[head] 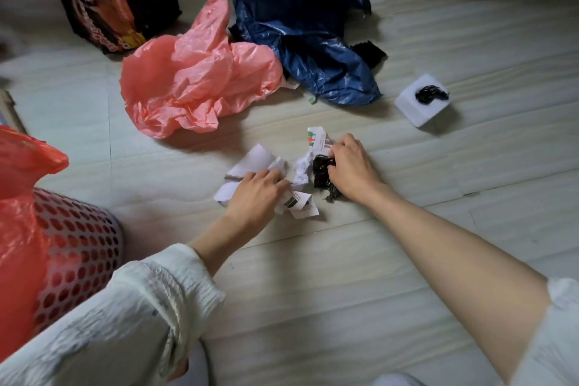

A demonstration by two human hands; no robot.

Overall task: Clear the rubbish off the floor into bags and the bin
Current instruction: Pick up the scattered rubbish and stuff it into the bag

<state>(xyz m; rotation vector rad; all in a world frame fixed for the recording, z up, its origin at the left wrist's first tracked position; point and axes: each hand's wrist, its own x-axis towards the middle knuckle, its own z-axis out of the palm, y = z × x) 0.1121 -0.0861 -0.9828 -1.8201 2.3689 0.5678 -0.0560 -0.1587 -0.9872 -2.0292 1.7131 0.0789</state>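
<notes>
Head view. Centre of frame: left hand [255, 189] pressed on crumpled white paper [250, 163], fingers bent over the scraps, grip not fully visible. Right hand [349, 166] just right of it, fingers curled round a black wrapper [322, 171] and touching a printed paper [318, 139]. Scraps lying between and under both hands, touching them; pile running roughly left to right. Bin [78, 244] with red liner [18, 197] at lower left, nearer the left hand, so probably a sweep leftward next. Counted: about four or five paper scraps, one black wrapper in hand. Upper frame: one pink bag [194, 78], one blue bag [300, 31], one snack packet [103, 25], one white box [416, 110] at right with a black scrap [430, 93] on top.
</notes>
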